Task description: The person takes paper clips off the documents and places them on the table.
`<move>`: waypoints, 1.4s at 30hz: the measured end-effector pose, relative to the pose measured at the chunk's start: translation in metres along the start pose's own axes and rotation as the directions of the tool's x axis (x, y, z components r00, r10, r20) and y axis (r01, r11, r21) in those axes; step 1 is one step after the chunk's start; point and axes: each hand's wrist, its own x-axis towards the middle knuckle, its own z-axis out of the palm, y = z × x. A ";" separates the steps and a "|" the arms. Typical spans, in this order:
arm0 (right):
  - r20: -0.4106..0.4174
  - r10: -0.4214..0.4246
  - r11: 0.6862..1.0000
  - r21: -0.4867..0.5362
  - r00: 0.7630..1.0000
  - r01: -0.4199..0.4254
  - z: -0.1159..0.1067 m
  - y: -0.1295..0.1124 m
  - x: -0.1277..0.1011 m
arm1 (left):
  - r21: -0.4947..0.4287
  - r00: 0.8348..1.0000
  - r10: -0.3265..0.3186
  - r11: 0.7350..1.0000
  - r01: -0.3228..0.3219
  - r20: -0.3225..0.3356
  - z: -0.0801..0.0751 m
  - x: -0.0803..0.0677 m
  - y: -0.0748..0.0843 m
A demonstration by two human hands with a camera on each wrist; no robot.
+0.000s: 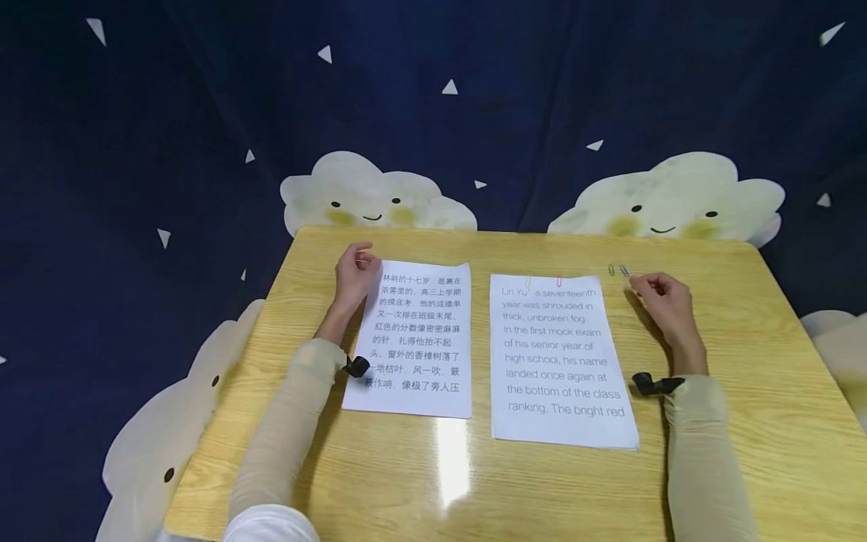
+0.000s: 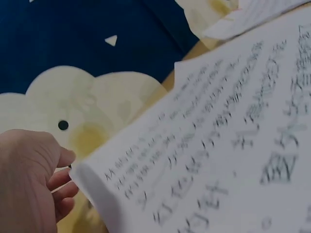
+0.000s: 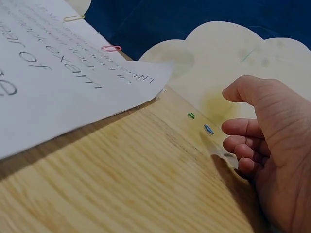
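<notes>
Two printed sheets lie side by side on the wooden table (image 1: pixel 474 482). My left hand (image 1: pixel 366 257) sits at the top left corner of the Chinese-text sheet (image 1: pixel 420 339), its fingers curled. In the left wrist view the left hand (image 2: pixel 63 174) pinches what looks like a thin paper clip against that sheet's (image 2: pixel 218 145) corner. The English-text sheet (image 1: pixel 558 361) carries a yellow clip (image 3: pixel 73 18) and a pink clip (image 3: pixel 112 48) on its top edge. My right hand (image 1: pixel 637 282) rests loosely curled and holds nothing. It lies just beside a loose blue clip (image 3: pixel 208 129) and a green clip (image 3: pixel 191 116).
A dark blue cloth (image 1: pixel 135 150) with smiling cloud shapes (image 1: pixel 677 196) hangs behind and around the table. Its far edge runs just past the loose clips. Bare wood lies in front of both sheets and to the right of my right arm (image 1: pixel 704 452).
</notes>
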 end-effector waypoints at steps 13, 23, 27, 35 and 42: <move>-0.047 -0.032 0.999 -0.014 0.998 0.031 0.003 -0.003 -0.006 | -0.243 0.990 0.078 0.969 -0.049 0.114 0.058 -0.037 0.058; -0.082 -0.066 0.997 -0.037 0.994 0.063 0.004 -0.001 -0.006 | -0.079 0.934 0.022 0.997 0.007 0.356 0.131 -0.072 0.085; -0.084 -0.072 0.996 -0.051 0.994 0.068 0.007 -0.004 -0.009 | -0.007 0.917 -0.005 1.000 0.008 0.399 0.145 -0.077 0.092; -0.074 -0.084 0.995 -0.056 0.994 0.080 0.013 -0.006 -0.009 | 0.052 0.890 -0.007 0.998 -0.019 0.456 0.157 -0.082 0.095; -0.083 -0.085 0.994 -0.074 0.993 0.079 0.011 -0.004 -0.004 | -0.048 0.923 0.012 0.999 0.007 0.384 0.172 -0.085 0.090</move>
